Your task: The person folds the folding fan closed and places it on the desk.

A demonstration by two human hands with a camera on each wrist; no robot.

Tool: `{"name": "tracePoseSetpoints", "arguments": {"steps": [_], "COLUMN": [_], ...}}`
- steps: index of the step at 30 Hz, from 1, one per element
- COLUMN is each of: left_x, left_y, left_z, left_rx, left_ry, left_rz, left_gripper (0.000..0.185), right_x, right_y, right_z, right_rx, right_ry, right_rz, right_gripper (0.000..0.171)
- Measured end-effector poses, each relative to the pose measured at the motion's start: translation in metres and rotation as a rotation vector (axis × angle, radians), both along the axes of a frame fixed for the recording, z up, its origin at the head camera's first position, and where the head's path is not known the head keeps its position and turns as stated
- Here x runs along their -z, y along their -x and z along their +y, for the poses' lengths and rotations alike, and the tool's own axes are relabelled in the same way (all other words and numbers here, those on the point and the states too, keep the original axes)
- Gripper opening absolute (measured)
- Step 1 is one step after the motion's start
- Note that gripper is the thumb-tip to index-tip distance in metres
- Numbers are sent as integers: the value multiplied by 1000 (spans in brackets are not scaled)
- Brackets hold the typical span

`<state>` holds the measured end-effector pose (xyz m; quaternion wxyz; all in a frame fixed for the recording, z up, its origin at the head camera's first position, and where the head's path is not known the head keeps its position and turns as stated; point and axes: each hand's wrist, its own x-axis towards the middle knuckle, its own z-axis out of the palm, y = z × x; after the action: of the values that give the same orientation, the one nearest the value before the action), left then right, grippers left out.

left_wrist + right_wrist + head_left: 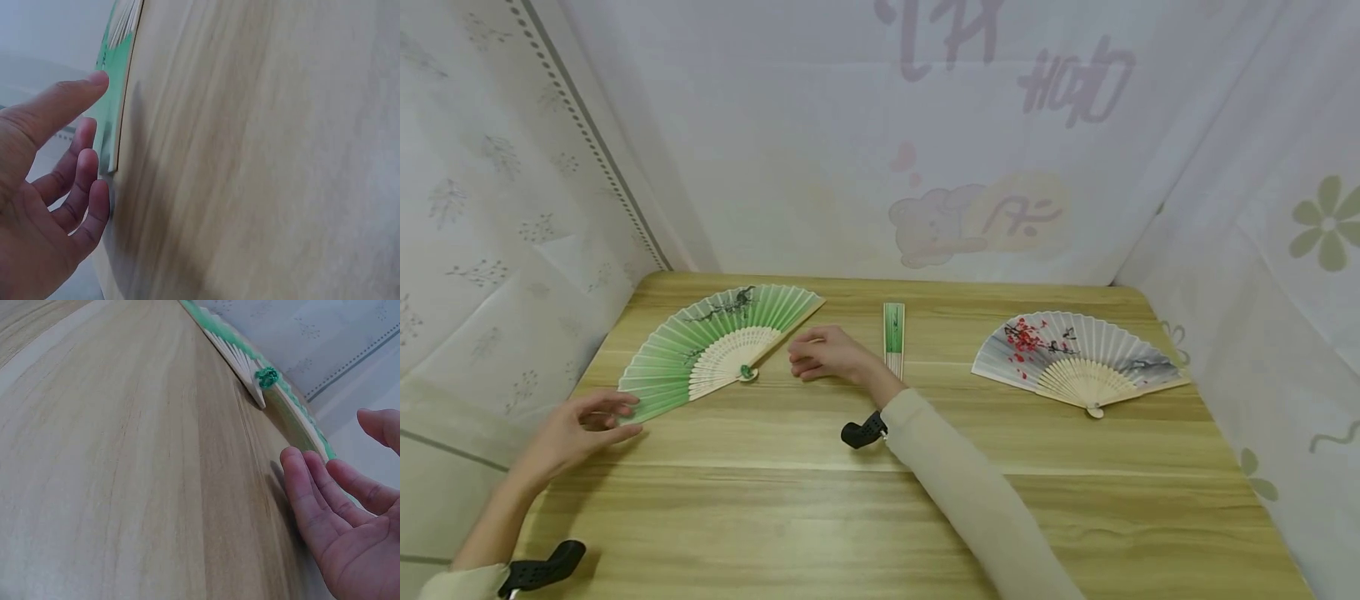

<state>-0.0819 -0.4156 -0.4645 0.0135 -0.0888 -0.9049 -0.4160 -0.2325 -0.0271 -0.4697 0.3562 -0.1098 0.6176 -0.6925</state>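
Observation:
A green folding fan (722, 346) with a dark branch print lies spread on the left of the table, a green knotted ornament (267, 377) at its pivot. My left hand (576, 433) is at the fan's lower left corner, thumb and fingers parted and relaxed around the end of its outer rib; nothing is gripped. Just right of the fan's upper right rib hovers my right hand (831, 356), its fingers loosely bent and holding nothing. In the right wrist view, the fingers (300, 481) are close beside the fan's edge, with the thumb held apart.
A folded green fan (893, 333) lies upright in the middle, partly behind the right wrist. On the right is a spread white-grey fan (1075, 358) with red blossoms. Printed curtains (850, 150) enclose the wooden table (760, 517). Each wrist wears a black camera mount (863, 431).

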Motion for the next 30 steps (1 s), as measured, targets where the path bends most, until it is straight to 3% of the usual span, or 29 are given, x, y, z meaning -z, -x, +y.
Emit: {"name": "tracePoseSetpoints", "arguments": {"steps": [6, 16, 25, 30], "left_x": [1, 5, 9, 9], "left_y": [-5, -13, -16, -15], "left_z": [-10, -21, -32, -30], "left_rx": [-32, -44, -119, -125], "left_ry": [45, 59, 98, 113], "left_rz": [-10, 46, -1, -7], "left_gripper": [36, 27, 32, 30], "right_x": [1, 4, 8, 8], "right_y": [0, -2, 0, -1], "right_z": [-2, -7, -14, -18], "right_rx": [27, 18, 18, 31], "right_ry": [14, 26, 26, 18], "right_rz": [-51, -57, -54, -50], "right_gripper": [30, 28, 21, 18]}}
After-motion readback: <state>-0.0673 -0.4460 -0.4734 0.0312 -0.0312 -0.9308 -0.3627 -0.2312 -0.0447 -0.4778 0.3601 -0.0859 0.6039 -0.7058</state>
